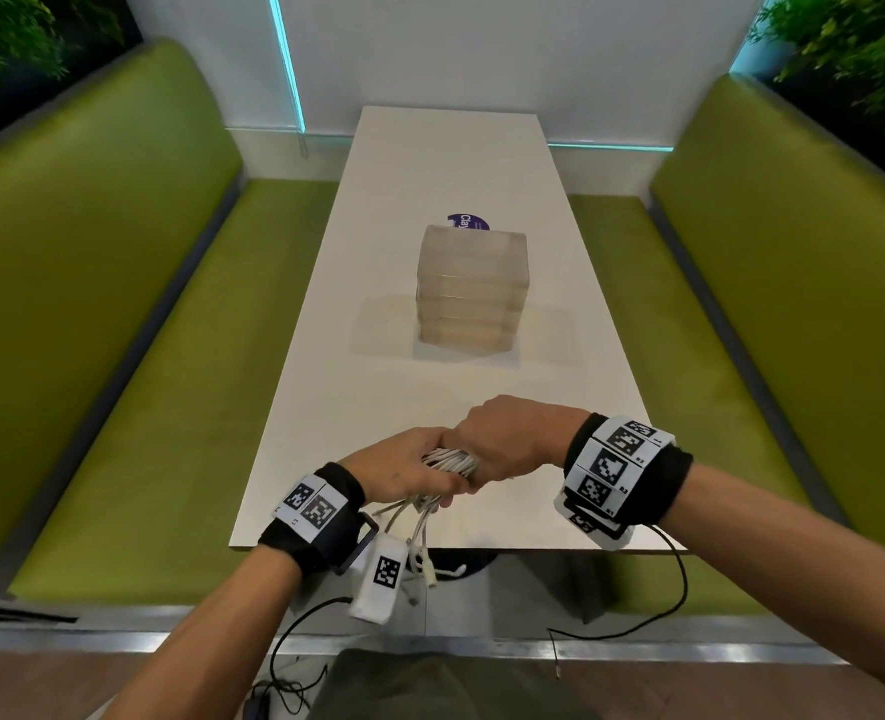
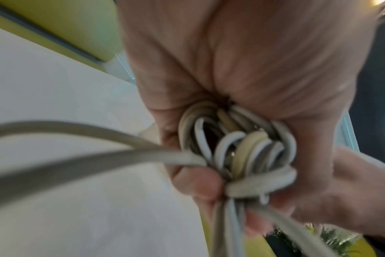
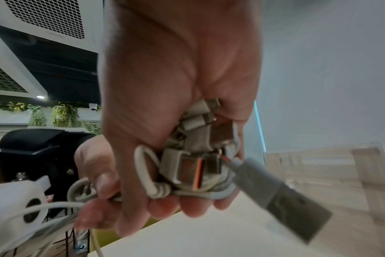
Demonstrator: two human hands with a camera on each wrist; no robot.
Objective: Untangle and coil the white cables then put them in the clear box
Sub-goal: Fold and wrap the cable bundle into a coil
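Head view: left hand (image 1: 404, 472) and right hand (image 1: 508, 439) both clench the white cables (image 1: 450, 459) above the near tabletop (image 1: 326, 407) edge; clear box (image 1: 469, 288) stands farther back, mid-tabletop.
Left wrist view: fingers (image 2: 200, 184) wrapped around looped cables.
Right wrist view: fingers (image 3: 193, 207) enclosing plug ends (image 3: 187, 167).

White cables (image 1: 448, 462) bundled, clear box (image 1: 469, 288) upright
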